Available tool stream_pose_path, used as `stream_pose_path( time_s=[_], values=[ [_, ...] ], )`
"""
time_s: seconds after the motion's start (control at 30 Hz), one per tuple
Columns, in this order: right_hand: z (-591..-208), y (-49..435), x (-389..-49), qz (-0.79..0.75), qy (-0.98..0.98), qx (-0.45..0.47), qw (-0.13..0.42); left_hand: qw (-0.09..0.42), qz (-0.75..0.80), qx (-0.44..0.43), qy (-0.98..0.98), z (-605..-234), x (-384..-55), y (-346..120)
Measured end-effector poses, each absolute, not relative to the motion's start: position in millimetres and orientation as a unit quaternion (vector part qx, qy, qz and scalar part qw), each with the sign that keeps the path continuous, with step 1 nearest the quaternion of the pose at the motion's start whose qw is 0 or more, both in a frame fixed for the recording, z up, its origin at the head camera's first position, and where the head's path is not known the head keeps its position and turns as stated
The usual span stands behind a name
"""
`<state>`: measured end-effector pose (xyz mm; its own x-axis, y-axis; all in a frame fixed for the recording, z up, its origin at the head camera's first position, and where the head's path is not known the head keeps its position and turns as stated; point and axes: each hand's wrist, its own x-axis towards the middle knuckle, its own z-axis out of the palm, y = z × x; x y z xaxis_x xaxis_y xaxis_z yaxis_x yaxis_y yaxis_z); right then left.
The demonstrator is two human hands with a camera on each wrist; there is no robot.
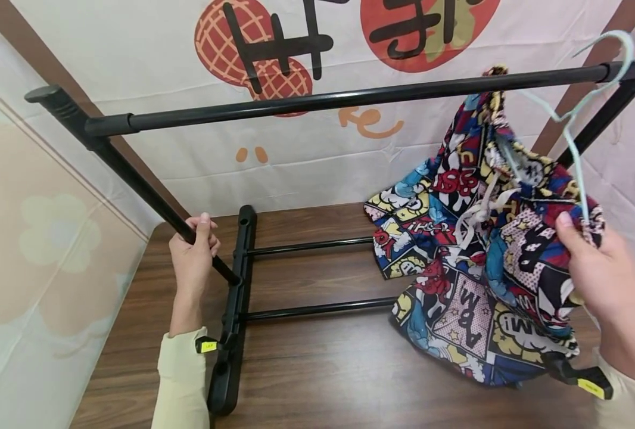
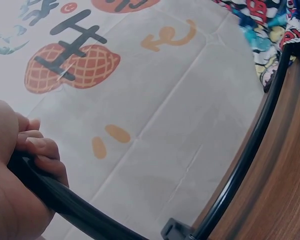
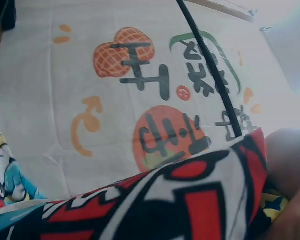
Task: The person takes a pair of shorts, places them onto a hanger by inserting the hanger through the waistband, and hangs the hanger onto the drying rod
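Observation:
My left hand (image 1: 193, 256) grips the slanting left post (image 1: 146, 187) of a black clothes rack; in the left wrist view its fingers curl round the tube. At the right, my right hand (image 1: 607, 274) pinches the waistband of comic-print shorts (image 1: 467, 268), thumb on the near side. The shorts have a white drawstring (image 1: 475, 217) and a gathered waist. A pale blue hanger (image 1: 573, 143) has its hook at the right end of the top rail (image 1: 296, 106), and its lower part goes into the waist. In the right wrist view, the shorts' cloth (image 3: 165, 210) covers much of the hand.
Below, the rack has a black foot (image 1: 226, 369) and two thin crossbars (image 1: 317, 307) over a brown wood-look floor (image 1: 307, 369). Behind it hangs a white printed cloth (image 1: 189, 173). A pale panel with flower shapes (image 1: 55, 232) stands at the left.

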<state>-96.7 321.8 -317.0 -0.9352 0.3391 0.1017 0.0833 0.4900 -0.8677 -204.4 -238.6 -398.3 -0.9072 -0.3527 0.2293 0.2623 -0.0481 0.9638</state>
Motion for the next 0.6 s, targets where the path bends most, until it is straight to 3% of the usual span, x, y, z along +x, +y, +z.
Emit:
stream_pose_path(
  time_s=[0.2, 0.5, 0.6],
  values=[
    [-328.1, 317.8, -103.6, 0.486, -0.865, -0.087, 0.088, 0.212, -0.719, 0.033, -0.661, -396.0, -202.8, -238.6],
    [-336.9, 325.0, -104.2, 0.67, -0.734, -0.061, 0.088, 0.206, -0.726, 0.031, -0.656, -396.7, -199.4, -238.1],
    [-338.1, 327.8, -104.2, 0.602, -0.788, -0.083, 0.094, 0.207, -0.722, 0.023, -0.659, -395.1, -197.8, -238.9]
  ],
)
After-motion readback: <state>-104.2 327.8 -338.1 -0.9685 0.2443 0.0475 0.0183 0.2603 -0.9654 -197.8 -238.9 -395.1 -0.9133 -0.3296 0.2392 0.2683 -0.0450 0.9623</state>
